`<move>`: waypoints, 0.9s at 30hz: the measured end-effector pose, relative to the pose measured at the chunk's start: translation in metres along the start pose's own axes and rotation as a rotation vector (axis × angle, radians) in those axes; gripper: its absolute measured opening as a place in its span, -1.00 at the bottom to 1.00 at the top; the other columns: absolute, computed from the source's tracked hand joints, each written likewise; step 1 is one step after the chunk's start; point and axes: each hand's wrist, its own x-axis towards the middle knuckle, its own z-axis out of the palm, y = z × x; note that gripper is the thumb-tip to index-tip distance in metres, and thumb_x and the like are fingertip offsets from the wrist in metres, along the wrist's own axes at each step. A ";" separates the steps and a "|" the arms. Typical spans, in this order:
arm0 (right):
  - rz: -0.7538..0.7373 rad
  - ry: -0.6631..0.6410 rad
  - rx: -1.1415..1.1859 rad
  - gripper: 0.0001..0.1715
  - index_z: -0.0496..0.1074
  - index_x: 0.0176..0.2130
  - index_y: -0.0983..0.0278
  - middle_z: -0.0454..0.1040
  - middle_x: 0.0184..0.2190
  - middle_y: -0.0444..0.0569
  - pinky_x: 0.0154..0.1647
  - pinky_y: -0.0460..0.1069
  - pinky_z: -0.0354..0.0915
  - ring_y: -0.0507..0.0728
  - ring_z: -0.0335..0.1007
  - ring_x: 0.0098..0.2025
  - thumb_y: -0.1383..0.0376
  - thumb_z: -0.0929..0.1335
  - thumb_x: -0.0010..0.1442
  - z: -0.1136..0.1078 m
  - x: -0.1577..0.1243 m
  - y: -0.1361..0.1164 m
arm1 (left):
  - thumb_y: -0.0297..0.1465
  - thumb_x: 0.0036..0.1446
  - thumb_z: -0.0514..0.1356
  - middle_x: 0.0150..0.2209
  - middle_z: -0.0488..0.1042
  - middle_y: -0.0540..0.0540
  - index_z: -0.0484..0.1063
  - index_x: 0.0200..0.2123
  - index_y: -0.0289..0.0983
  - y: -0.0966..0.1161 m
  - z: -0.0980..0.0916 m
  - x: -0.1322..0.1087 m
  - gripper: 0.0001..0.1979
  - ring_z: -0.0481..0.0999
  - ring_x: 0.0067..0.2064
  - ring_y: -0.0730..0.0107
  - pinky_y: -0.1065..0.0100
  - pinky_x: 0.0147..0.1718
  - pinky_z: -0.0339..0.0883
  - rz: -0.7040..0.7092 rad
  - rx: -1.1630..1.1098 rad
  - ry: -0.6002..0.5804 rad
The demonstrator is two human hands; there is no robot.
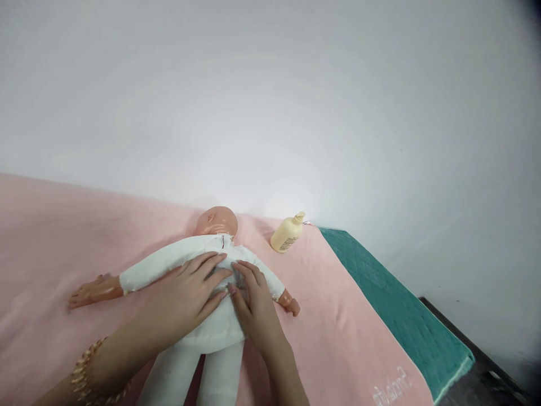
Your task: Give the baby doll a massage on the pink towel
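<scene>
A baby doll (211, 332) with a white cloth body lies on a pink towel, its arms spread to either side and its bare plastic head (217, 221) away from me. My left hand (192, 296) rests on the left side of the doll's torso, fingers extended and slightly apart. On the torso's right side lies my right hand (256, 301), also with fingers spread and nothing held. The fingertips of both hands come close together near the middle of the torso. A bracelet of light beads (87, 366) circles my left wrist. The hands hide part of the torso.
A pale yellow pump bottle (287, 234) stands on the pink towel (333, 316), right of the doll's head. Under the towel, a green quilted pad (393, 299) shows at the right. A white wall (270, 101) rises directly behind. Dark floor appears at lower right.
</scene>
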 end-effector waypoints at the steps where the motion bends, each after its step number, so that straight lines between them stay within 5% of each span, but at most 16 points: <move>1: -0.003 0.005 0.001 -0.54 0.33 0.22 0.16 0.30 0.26 0.02 0.34 0.19 0.22 0.19 0.19 0.31 0.31 0.28 0.35 0.000 0.000 0.000 | -0.31 0.38 0.04 0.26 0.31 -0.19 0.41 0.11 -0.18 0.000 0.000 0.000 -0.69 0.20 0.30 0.03 -0.05 0.17 0.25 -0.002 -0.002 0.003; 27: -0.028 0.113 0.088 -0.65 0.40 0.12 0.16 0.41 0.12 0.02 0.23 0.13 0.27 0.17 0.29 0.19 0.25 0.29 0.36 0.014 0.008 0.016 | -0.21 0.39 0.04 0.28 0.27 -0.17 0.28 0.25 -0.19 -0.007 0.011 -0.001 -0.57 0.16 0.33 0.08 0.02 0.23 0.21 -0.105 -0.079 0.021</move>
